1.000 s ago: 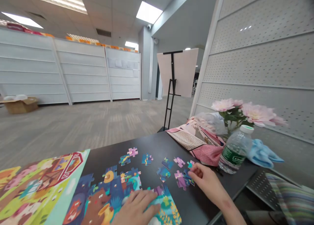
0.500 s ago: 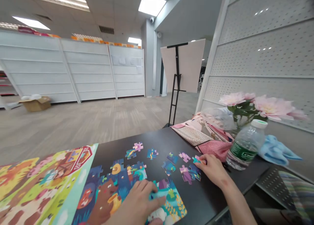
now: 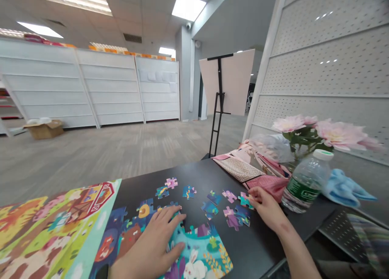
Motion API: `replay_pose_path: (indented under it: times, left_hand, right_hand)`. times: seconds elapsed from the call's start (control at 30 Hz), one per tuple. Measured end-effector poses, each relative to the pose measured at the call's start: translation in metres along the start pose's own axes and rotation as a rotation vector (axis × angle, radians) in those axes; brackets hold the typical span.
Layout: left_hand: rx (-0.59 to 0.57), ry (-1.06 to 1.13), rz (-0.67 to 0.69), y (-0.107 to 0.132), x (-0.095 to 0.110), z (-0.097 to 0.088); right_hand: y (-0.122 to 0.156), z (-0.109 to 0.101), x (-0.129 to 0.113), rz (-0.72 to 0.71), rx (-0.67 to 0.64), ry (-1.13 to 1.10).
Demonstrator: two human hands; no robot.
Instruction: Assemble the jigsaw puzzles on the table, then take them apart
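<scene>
A partly joined jigsaw (image 3: 200,252) with a bear and a rabbit lies on the black table (image 3: 197,175). My left hand (image 3: 152,244) rests flat on it, fingers stretched out over its upper edge. Several loose pieces (image 3: 188,192) are scattered beyond it. My right hand (image 3: 266,208) lies at the right end of these, its fingertips pinching a small teal and pink piece (image 3: 244,200) just above a purple piece (image 3: 232,220).
A colourful printed picture sheet (image 3: 45,226) covers the table's left end. A pink patterned cloth (image 3: 252,171), a plastic water bottle (image 3: 305,181), pink flowers (image 3: 322,133) and a blue rag (image 3: 343,187) crowd the right side. An easel (image 3: 223,92) stands on the floor beyond.
My left hand slid up and left across the joined jigsaw, uncovering the rabbit part. My right hand picked up the small teal piece and shifted slightly right.
</scene>
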State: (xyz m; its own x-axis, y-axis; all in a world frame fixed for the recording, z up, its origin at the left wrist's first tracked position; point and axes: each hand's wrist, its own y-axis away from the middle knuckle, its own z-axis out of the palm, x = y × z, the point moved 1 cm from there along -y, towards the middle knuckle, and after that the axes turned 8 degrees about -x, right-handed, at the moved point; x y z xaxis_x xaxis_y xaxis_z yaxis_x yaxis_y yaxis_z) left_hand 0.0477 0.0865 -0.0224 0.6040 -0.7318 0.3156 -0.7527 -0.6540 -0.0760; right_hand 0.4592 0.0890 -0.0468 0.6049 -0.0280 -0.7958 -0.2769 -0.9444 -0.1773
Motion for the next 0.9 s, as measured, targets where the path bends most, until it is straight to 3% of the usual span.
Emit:
replay_pose_path:
  times: [0.13, 0.23, 0.37, 0.47, 0.6, 0.9]
  left_hand:
    - [-0.035, 0.020, -0.044, 0.000, 0.006, -0.004]
    - [-0.059, 0.040, -0.049, 0.000, 0.015, -0.011]
    - [-0.056, 0.064, -0.072, 0.000, 0.022, -0.016]
    - [-0.063, 0.098, -0.083, 0.000, 0.023, -0.015]
    - [-0.026, 0.161, -0.073, 0.001, 0.019, -0.010]
    - [-0.090, 0.141, -0.048, 0.001, 0.025, -0.022]
  right_hand:
    - [0.004, 0.003, -0.013, -0.017, 0.030, -0.114]
    - [0.012, 0.021, -0.047, -0.045, -0.010, -0.218]
    - [0.035, 0.067, -0.111, -0.082, -0.307, -0.391]
    - [0.050, 0.100, -0.142, -0.125, -0.481, -0.368]
    - [0.055, 0.120, -0.144, -0.133, -0.527, -0.177]
    - [0.057, 0.117, -0.146, -0.318, -0.526, 0.076]
